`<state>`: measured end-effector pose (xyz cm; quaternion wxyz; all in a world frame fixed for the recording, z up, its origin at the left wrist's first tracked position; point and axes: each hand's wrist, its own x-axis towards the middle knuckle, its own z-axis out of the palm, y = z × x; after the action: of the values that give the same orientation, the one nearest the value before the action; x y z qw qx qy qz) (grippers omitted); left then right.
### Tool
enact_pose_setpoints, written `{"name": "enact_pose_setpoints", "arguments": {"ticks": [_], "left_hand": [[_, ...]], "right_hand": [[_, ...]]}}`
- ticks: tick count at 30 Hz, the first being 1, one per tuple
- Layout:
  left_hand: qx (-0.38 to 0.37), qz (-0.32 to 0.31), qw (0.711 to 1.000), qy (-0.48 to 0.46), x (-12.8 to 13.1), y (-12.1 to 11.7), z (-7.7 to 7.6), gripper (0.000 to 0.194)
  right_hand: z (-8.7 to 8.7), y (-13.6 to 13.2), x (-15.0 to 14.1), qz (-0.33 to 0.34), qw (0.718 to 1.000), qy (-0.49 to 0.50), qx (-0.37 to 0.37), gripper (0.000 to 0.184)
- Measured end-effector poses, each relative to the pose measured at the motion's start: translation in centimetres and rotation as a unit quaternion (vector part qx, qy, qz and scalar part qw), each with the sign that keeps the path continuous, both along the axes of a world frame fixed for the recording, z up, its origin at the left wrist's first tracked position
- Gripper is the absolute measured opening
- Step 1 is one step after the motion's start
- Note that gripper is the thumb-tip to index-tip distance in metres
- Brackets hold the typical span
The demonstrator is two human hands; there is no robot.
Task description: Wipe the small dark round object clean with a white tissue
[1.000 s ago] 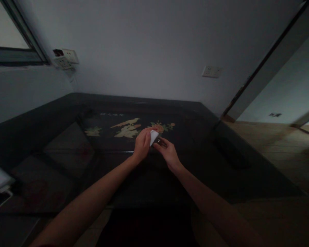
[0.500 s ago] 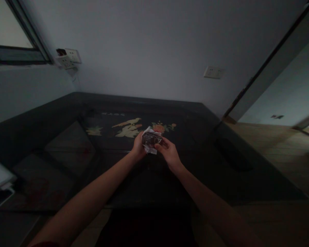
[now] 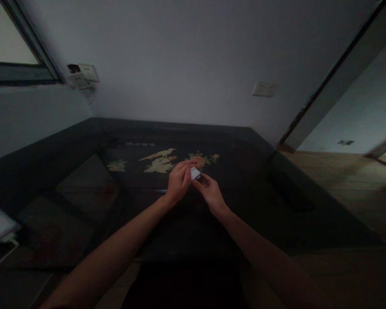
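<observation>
Over the middle of the dark table (image 3: 238,163), both hands meet around one small object. My left hand (image 3: 177,183) is closed over a white tissue (image 3: 194,173), which is folded around a small dark, glossy, box-like thing (image 3: 199,177). Most of that thing is hidden by the tissue and fingers, so I cannot tell its exact kind. The thumb and fingers of my right hand (image 3: 211,193) pinch its right end. A bird picture (image 3: 161,163) and a painted flower (image 3: 197,161) decorate the tabletop just beyond my hands.
A long dark object (image 3: 291,191) lies on the table's right side. At the left edge stands a white device (image 3: 0,225) with a cable. Wall sockets (image 3: 264,89) and another socket group (image 3: 83,76) are on the wall behind. Wooden floor (image 3: 321,171) shows at right.
My left hand has turned from beneath the dark thing to over it, folding the tissue around it. The glossy face that showed before is now mostly covered. My right hand keeps its pinch.
</observation>
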<state>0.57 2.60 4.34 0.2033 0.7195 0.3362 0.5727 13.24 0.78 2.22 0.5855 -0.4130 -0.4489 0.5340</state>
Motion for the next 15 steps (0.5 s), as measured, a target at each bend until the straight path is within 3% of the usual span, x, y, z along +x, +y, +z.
{"name": "enact_pose_setpoints", "arguments": {"ticks": [2,5,7,9,12,15], "left_hand": [[-0.037,-0.008,0.999,-0.038,0.0,0.3,0.0,0.038],[-0.159,-0.02,0.976,-0.148,0.2,0.9,0.1,0.036],[-0.26,-0.05,0.937,-0.23,0.3,1.4,0.3,0.034],[-0.349,-0.107,0.879,-0.306,0.4,1.7,0.4,0.033],[-0.427,-0.187,0.796,-0.387,0.5,1.9,0.6,0.032],[-0.452,-0.204,0.762,-0.416,0.7,1.7,0.7,0.034]], "right_hand": [[-0.1,0.1,0.0,0.003,1.0,0.001,-0.007,0.045],[0.0,0.0,0.1,0.003,1.0,0.004,-0.008,0.047],[0.1,0.0,0.1,0.005,1.0,0.01,-0.001,0.048],[0.3,-0.1,0.1,0.013,1.0,0.016,0.007,0.048],[0.4,-0.1,0.0,0.028,0.999,0.024,0.011,0.048],[0.4,-0.1,0.0,0.032,0.999,0.028,0.006,0.05]]}}
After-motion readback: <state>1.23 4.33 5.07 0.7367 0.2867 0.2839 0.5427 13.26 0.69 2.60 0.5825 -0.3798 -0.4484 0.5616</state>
